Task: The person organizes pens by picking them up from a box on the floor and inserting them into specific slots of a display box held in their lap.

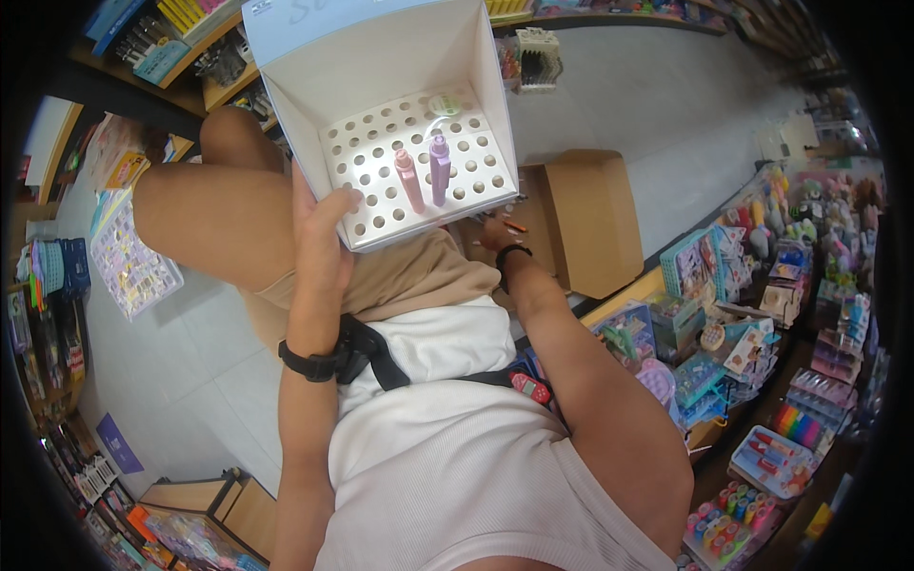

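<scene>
My left hand [325,232] grips the near left corner of a white cardboard pen display box [421,171], its thumb over the perforated insert. Rows of round holes cover that insert. A pink pen [409,180] and a purple pen [440,171] stand upright in it, side by side near the front edge. A round green sticker [445,105] shows towards the back. Lower down on the right, my right hand [493,232] reaches into an open brown cardboard box [593,221] among loose pens, one of them orange [514,226]. Its fingers are partly hidden, so its grip is unclear.
Shelves crowded with stationery and plush toys [814,207] line the right side. Pen shelves [161,61] stand at the upper left. A sticker sheet pack [136,250] hangs over the grey tile floor [214,357] by my knee. A wooden stand [207,499] is at the lower left.
</scene>
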`<state>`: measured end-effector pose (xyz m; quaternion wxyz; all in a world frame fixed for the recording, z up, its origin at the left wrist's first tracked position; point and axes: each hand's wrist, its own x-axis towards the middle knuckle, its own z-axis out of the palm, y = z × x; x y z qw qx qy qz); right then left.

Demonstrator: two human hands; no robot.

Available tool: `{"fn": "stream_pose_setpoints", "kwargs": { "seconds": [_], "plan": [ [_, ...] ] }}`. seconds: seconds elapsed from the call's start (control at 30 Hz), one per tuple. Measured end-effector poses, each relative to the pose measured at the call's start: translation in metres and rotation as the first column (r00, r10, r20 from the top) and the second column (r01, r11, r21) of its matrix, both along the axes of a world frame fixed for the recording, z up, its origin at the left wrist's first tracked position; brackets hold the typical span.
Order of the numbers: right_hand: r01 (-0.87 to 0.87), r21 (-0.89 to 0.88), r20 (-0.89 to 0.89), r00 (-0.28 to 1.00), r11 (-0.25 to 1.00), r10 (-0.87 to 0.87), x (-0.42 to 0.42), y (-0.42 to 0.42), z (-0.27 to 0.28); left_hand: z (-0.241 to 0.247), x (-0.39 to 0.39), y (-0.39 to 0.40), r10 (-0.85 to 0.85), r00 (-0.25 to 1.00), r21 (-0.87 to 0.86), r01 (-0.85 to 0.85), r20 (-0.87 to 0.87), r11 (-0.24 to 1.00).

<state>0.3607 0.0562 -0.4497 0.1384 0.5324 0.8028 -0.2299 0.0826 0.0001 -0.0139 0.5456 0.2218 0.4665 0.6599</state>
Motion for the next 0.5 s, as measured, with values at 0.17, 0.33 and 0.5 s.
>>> {"fn": "stream_pose_setpoints", "kwargs": {
  "seconds": [0.17, 0.33, 0.5],
  "plan": [
    [-0.152, -0.126, 0.092, 0.982, 0.98, 0.164, -0.004, 0.005, -0.016, -0.001, -0.001, 0.002, -0.017, 1.0, 0.005, 0.017, -0.004, 1.0],
    [-0.018, -0.091, 0.033, 0.999, 0.996, 0.021, -0.005, 0.002, -0.008, -0.003, 0.001, 0.0, 0.026, 0.999, 0.027, -0.026, -0.022, 0.999],
    [0.525, 0.093, -0.533, 0.744, 0.846, -0.403, 0.015, 0.007, -0.008, -0.005, 0.0, 0.002, 0.02, 0.999, 0.032, -0.019, -0.025, 0.999]
  ]
}}
